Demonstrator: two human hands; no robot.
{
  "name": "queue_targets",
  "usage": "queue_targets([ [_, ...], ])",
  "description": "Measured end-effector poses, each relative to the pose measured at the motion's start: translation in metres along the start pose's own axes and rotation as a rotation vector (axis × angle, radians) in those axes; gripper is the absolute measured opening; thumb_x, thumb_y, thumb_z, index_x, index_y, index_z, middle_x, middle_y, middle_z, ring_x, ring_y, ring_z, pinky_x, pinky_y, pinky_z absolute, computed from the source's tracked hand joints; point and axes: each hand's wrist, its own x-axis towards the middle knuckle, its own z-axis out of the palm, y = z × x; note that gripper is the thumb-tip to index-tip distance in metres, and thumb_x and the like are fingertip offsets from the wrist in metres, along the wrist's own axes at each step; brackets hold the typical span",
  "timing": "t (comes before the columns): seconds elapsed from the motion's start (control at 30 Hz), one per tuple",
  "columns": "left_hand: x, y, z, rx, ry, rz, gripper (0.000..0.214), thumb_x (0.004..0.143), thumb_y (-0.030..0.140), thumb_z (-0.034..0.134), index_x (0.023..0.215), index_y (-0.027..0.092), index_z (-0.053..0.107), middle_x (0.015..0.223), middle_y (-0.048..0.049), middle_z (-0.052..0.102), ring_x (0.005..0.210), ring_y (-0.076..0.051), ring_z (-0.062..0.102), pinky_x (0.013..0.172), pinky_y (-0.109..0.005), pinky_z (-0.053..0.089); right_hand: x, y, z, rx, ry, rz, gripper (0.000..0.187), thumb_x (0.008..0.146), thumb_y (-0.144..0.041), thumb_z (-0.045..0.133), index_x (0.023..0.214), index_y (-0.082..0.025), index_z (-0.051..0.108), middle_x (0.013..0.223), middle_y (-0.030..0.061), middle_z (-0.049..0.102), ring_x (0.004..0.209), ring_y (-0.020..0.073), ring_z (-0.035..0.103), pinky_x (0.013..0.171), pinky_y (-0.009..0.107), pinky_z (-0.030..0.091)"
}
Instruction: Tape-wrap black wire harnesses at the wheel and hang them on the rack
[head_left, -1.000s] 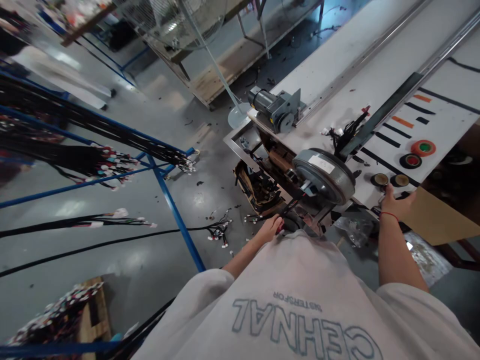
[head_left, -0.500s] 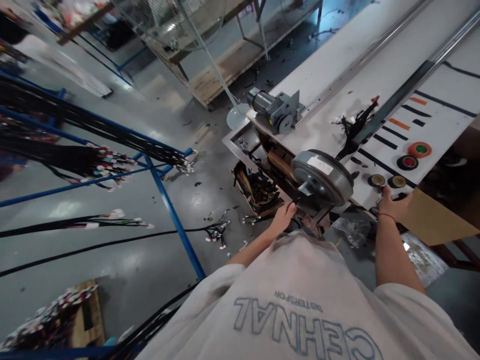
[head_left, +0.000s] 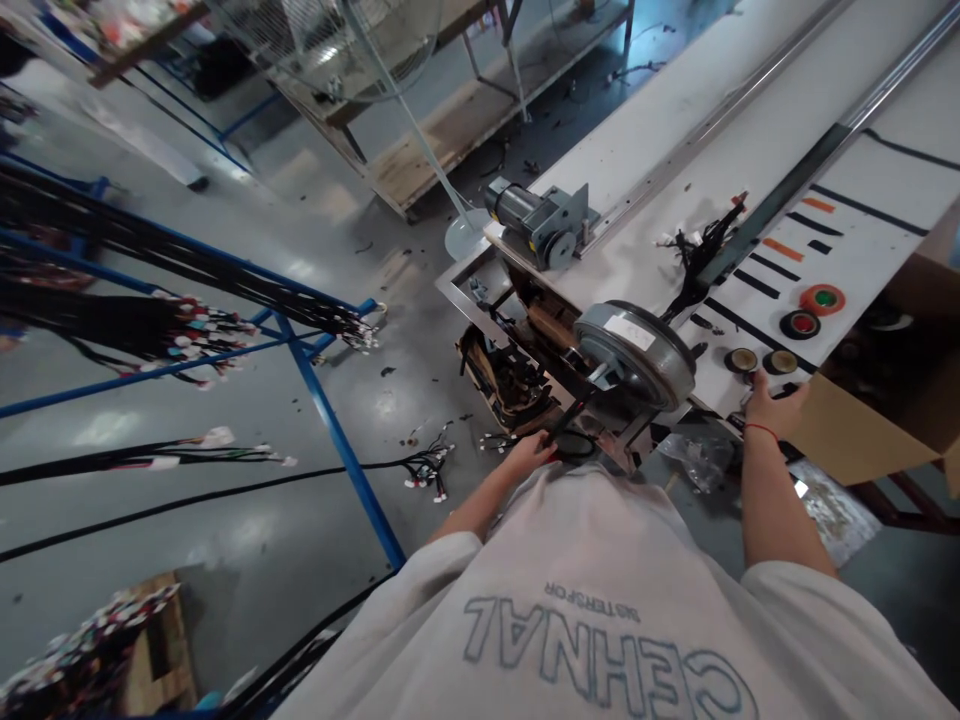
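My left hand [head_left: 531,455] is closed around the end of a black wire harness [head_left: 571,412], just in front of my shirt. The harness stretches up from my fingers to the grey wheel-shaped machine [head_left: 637,350] at the table's end. Over on the right, my right hand [head_left: 772,408] lies at the table edge with its fingers apart. Its raised digit is by two small tan-topped round pieces [head_left: 742,360]; whether it touches them I cannot tell. Beyond the wheel, a branching part of a black harness [head_left: 701,255] lies on the white table [head_left: 637,225].
A motor [head_left: 532,220] sits at the table corner. Red and green buttons or tape rolls [head_left: 823,298] lie near black and orange strips. An open cardboard box [head_left: 847,430] stands at right. Blue racks [head_left: 330,425] with hanging harnesses fill the left; a bag of scraps [head_left: 506,380] is below.
My left hand has drawn back from the wheel, left and toward my body, exposing more of the black harness. My right hand stays at the table edge; the view has shifted slightly.
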Motion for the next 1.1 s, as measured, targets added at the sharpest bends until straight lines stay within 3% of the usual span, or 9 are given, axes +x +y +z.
queue_targets([
  [0.13,-0.048,-0.017,-0.002,0.015,0.109,0.018,0.037,0.088,0.052,0.049,0.085,0.018,0.062,0.082,-0.0069,0.068,0.079,-0.021,0.061,0.076,-0.033,0.048,0.002,0.004,0.002,-0.008,-0.015,-0.018,0.089,0.084,-0.055,0.066,0.154,-0.011,0.031,0.136,0.0245,0.054,0.122,0.0386,0.053,0.097,0.042,0.04],
  [0.23,-0.077,-0.011,-0.003,-0.049,0.181,0.025,0.049,0.091,0.06,0.037,0.085,0.019,0.062,0.077,-0.0061,0.067,0.074,-0.021,0.061,0.072,-0.032,0.048,0.002,0.006,0.002,-0.017,-0.027,-0.037,0.087,0.086,-0.055,0.063,0.153,-0.009,0.03,0.134,0.0267,0.055,0.118,0.0392,0.054,0.096,0.043,0.04],
  [0.3,-0.084,-0.001,-0.002,-0.094,0.236,0.016,0.054,0.09,0.065,0.035,0.083,0.019,0.062,0.076,-0.0056,0.066,0.072,-0.02,0.061,0.07,-0.032,0.049,0.003,0.007,0.002,-0.014,-0.032,-0.044,0.087,0.087,-0.055,0.062,0.153,-0.008,0.03,0.134,0.0261,0.054,0.117,0.0392,0.054,0.097,0.044,0.04],
  [0.43,-0.073,0.022,0.001,-0.138,0.28,0.007,0.056,0.088,0.069,0.035,0.084,0.02,0.061,0.08,-0.007,0.07,0.075,-0.02,0.063,0.073,-0.032,0.05,0.006,0.009,0.003,0.0,-0.045,-0.052,0.087,0.088,-0.055,0.06,0.153,-0.007,0.028,0.136,0.0252,0.052,0.117,0.0376,0.054,0.098,0.044,0.04],
  [0.63,-0.047,0.046,0.001,-0.194,0.301,0.022,0.046,0.093,0.058,0.036,0.092,0.019,0.061,0.091,-0.01,0.073,0.086,-0.022,0.066,0.081,-0.033,0.049,0.007,0.01,0.004,-0.009,-0.057,-0.04,0.086,0.088,-0.055,0.061,0.152,-0.008,0.028,0.136,0.026,0.053,0.116,0.0365,0.054,0.098,0.044,0.04],
  [0.9,-0.019,0.066,0.007,-0.219,0.326,0.095,0.05,0.095,0.061,0.033,0.088,0.018,0.06,0.082,-0.0054,0.067,0.081,-0.019,0.06,0.078,-0.03,0.046,0.005,0.008,0.003,0.036,-0.044,-0.018,0.088,0.086,-0.055,0.064,0.153,-0.01,0.03,0.137,0.0241,0.054,0.121,0.0401,0.054,0.1,0.051,0.042],
  [1.1,0.009,0.085,0.003,-0.292,0.193,0.159,0.053,0.094,0.064,0.035,0.081,0.018,0.057,0.063,0.0019,0.054,0.063,-0.013,0.051,0.065,-0.026,0.043,0.006,0.01,0.004,0.048,-0.04,-0.024,0.088,0.086,-0.056,0.063,0.153,-0.009,0.03,0.135,0.0255,0.055,0.119,0.0402,0.055,0.1,0.05,0.042],
])
